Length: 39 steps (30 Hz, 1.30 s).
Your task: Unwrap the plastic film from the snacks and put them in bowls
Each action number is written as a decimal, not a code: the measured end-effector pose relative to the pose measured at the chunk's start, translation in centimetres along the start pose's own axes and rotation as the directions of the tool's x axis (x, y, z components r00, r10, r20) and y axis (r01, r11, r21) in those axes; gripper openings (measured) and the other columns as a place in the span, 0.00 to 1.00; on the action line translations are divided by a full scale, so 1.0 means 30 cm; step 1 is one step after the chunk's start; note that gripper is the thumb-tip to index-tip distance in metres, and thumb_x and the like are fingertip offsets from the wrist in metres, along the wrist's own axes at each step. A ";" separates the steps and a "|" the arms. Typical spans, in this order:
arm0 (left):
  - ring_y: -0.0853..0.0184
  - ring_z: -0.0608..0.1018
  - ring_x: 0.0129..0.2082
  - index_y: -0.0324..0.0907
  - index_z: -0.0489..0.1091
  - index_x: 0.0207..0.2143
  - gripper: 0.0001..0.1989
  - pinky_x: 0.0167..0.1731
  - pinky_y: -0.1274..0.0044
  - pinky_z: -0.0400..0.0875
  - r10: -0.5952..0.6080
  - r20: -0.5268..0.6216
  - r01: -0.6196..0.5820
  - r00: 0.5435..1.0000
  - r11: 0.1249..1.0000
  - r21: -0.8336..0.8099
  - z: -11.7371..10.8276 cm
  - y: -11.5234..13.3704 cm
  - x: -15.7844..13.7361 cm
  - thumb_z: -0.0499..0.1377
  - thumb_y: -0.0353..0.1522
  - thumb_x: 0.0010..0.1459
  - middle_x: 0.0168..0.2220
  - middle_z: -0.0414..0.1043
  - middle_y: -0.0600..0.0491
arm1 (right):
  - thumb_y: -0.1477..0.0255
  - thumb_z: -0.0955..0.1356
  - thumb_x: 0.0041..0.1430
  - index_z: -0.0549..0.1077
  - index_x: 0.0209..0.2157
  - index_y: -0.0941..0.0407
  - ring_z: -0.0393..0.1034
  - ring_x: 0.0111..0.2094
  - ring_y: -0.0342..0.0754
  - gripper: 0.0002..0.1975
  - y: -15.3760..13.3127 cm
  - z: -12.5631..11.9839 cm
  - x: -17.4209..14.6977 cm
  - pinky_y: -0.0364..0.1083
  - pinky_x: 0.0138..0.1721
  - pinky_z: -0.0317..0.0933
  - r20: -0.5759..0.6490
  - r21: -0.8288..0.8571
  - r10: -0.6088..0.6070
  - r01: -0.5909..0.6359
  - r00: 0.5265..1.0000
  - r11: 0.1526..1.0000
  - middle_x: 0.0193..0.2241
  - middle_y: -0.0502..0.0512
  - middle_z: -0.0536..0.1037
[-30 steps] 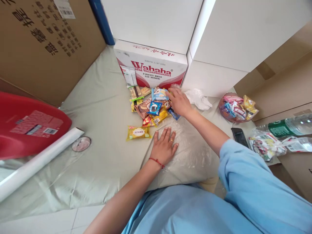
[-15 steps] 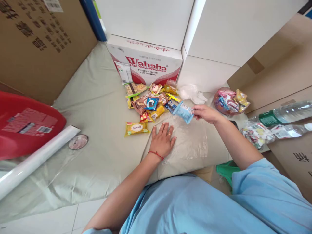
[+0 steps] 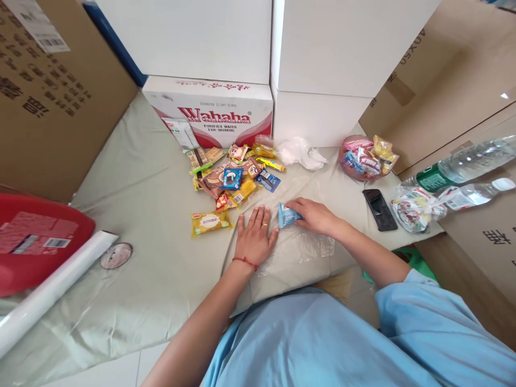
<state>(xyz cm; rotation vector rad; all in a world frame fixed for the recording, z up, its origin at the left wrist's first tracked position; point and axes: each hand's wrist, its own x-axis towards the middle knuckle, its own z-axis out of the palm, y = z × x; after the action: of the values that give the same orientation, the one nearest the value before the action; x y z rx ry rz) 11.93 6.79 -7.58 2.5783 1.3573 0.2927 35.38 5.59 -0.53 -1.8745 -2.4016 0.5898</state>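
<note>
My right hand (image 3: 316,216) grips a light blue snack packet (image 3: 287,215) low over a clear plastic bag (image 3: 298,244) spread flat on the cloth. Fingers stretched out, my left hand (image 3: 255,236) lies flat at the left edge of that bag. Just beyond it is a heap of wrapped snacks: a yellow packet (image 3: 244,192), a blue packet (image 3: 231,178), a brown packet (image 3: 212,183) and a dark blue packet (image 3: 269,180). Nearer and to the left, another yellow packet (image 3: 210,221) lies by itself. Whether the held packet touches the bag is hard to tell.
Behind the snacks stands a Wahaha water carton (image 3: 217,115). A crumpled white bag (image 3: 300,152) and a bowl of snacks (image 3: 363,161) sit back right, with a phone (image 3: 379,209) and plastic bottles (image 3: 475,161) farther right. A red container (image 3: 40,242) and white roll (image 3: 56,285) lie left.
My right hand has come down with the light blue packet, from above the bag to close over its surface. My left hand stays flat. The view has shifted to the right.
</note>
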 end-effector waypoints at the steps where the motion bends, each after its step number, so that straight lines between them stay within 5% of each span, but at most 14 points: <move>1: 0.54 0.57 0.74 0.42 0.54 0.73 0.32 0.72 0.51 0.41 -0.001 0.003 0.001 1.000 1.000 -0.001 0.000 0.001 0.001 0.46 0.44 0.71 0.74 0.51 0.43 | 0.76 0.72 0.60 0.66 0.66 0.49 0.73 0.55 0.57 0.33 -0.001 0.003 -0.005 0.48 0.49 0.66 -0.012 0.003 0.013 -0.013 1.000 1.000 0.59 0.60 0.74; 7: 0.51 0.57 0.74 0.39 0.50 0.74 0.36 0.71 0.48 0.42 0.004 0.008 -0.003 1.000 0.998 -0.064 0.012 -0.025 0.011 0.49 0.45 0.70 0.74 0.51 0.39 | 0.78 0.72 0.59 0.67 0.66 0.50 0.72 0.56 0.57 0.33 0.017 0.037 0.016 0.51 0.52 0.68 -0.023 0.089 -0.025 0.027 0.999 0.996 0.61 0.60 0.72; 10: 0.50 0.58 0.74 0.42 0.46 0.75 0.38 0.71 0.49 0.49 0.060 -0.059 -0.070 0.996 0.981 -0.181 -0.007 -0.065 -0.009 0.53 0.45 0.68 0.75 0.48 0.39 | 0.76 0.72 0.60 0.67 0.65 0.51 0.70 0.59 0.57 0.32 0.049 0.053 -0.011 0.54 0.56 0.68 -0.131 0.145 -0.085 0.104 0.988 0.984 0.66 0.63 0.65; 13: 0.52 0.58 0.74 0.49 0.46 0.75 0.37 0.70 0.53 0.55 0.193 -0.142 -0.227 0.971 0.929 -0.292 -0.059 -0.110 -0.067 0.55 0.41 0.68 0.75 0.50 0.43 | 0.71 0.68 0.68 0.71 0.60 0.55 0.70 0.56 0.56 0.20 0.097 0.048 -0.117 0.56 0.56 0.68 -0.296 0.155 -0.169 0.222 0.940 0.963 0.58 0.65 0.71; 16: 0.53 0.61 0.72 0.51 0.49 0.73 0.35 0.70 0.56 0.57 0.359 -0.104 -0.372 0.928 0.860 -0.348 -0.103 -0.149 -0.150 0.57 0.39 0.68 0.72 0.57 0.44 | 0.65 0.68 0.70 0.75 0.54 0.55 0.71 0.50 0.56 0.15 0.137 0.061 -0.269 0.56 0.52 0.70 -0.281 0.140 -0.252 0.300 0.926 0.944 0.49 0.63 0.77; 19: 0.51 0.63 0.71 0.48 0.54 0.71 0.37 0.70 0.56 0.57 0.448 -0.015 -0.426 0.894 0.839 -0.340 -0.102 -0.183 -0.216 0.62 0.43 0.64 0.71 0.59 0.41 | 0.60 0.71 0.66 0.74 0.57 0.55 0.68 0.56 0.59 0.22 0.157 0.128 -0.393 0.59 0.55 0.69 -0.228 0.126 -0.269 0.302 0.936 0.945 0.57 0.66 0.75; 21: 0.53 0.66 0.70 0.48 0.64 0.65 0.27 0.69 0.57 0.58 0.444 0.009 -0.417 0.896 0.849 -0.324 -0.086 -0.200 -0.233 0.61 0.42 0.65 0.69 0.64 0.43 | 0.63 0.70 0.68 0.75 0.55 0.54 0.68 0.58 0.59 0.17 0.162 0.187 -0.436 0.60 0.56 0.69 -0.270 0.124 -0.233 0.273 0.934 0.954 0.58 0.65 0.74; 24: 0.58 0.73 0.65 0.48 0.75 0.48 0.11 0.65 0.61 0.64 0.387 0.014 -0.354 0.922 0.858 -0.372 -0.083 -0.212 -0.206 0.54 0.35 0.70 0.61 0.75 0.48 | 0.71 0.64 0.72 0.78 0.48 0.52 0.72 0.53 0.55 0.11 0.169 0.229 -0.442 0.56 0.53 0.70 -0.363 0.159 -0.185 0.256 0.913 0.953 0.52 0.61 0.79; 29: 0.61 0.83 0.43 0.44 0.75 0.43 0.15 0.45 0.71 0.75 0.129 0.139 -0.049 0.982 0.881 -0.471 -0.161 -0.212 -0.051 0.52 0.42 0.68 0.42 0.83 0.50 | 0.69 0.63 0.73 0.78 0.44 0.54 0.74 0.40 0.50 0.11 0.203 0.112 -0.343 0.49 0.44 0.69 -0.357 0.305 -0.128 0.245 0.925 0.920 0.38 0.56 0.82; 35: 0.61 0.78 0.28 0.42 0.75 0.36 0.18 0.31 0.73 0.67 -0.239 0.171 0.272 0.956 0.941 -0.204 -0.196 -0.184 0.154 0.51 0.44 0.60 0.28 0.79 0.51 | 0.69 0.63 0.70 0.79 0.41 0.56 0.74 0.34 0.47 0.12 0.256 -0.010 -0.132 0.43 0.36 0.60 -0.214 0.320 0.153 -0.079 0.965 0.944 0.31 0.53 0.81; 39: 0.58 0.77 0.29 0.44 0.73 0.31 0.16 0.29 0.72 0.63 -0.334 0.180 0.347 0.925 0.936 -0.048 -0.158 -0.162 0.180 0.51 0.43 0.58 0.26 0.76 0.50 | 0.65 0.66 0.67 0.81 0.39 0.53 0.72 0.33 0.49 0.12 0.302 -0.029 -0.060 0.44 0.32 0.53 -0.036 0.158 0.297 -0.288 0.954 0.945 0.32 0.53 0.82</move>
<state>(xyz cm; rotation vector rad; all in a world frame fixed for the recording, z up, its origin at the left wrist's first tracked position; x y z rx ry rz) 9.82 14.40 -3.98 2.1928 1.6564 0.0637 44.49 5.92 -2.25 -2.1627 -1.9929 0.6985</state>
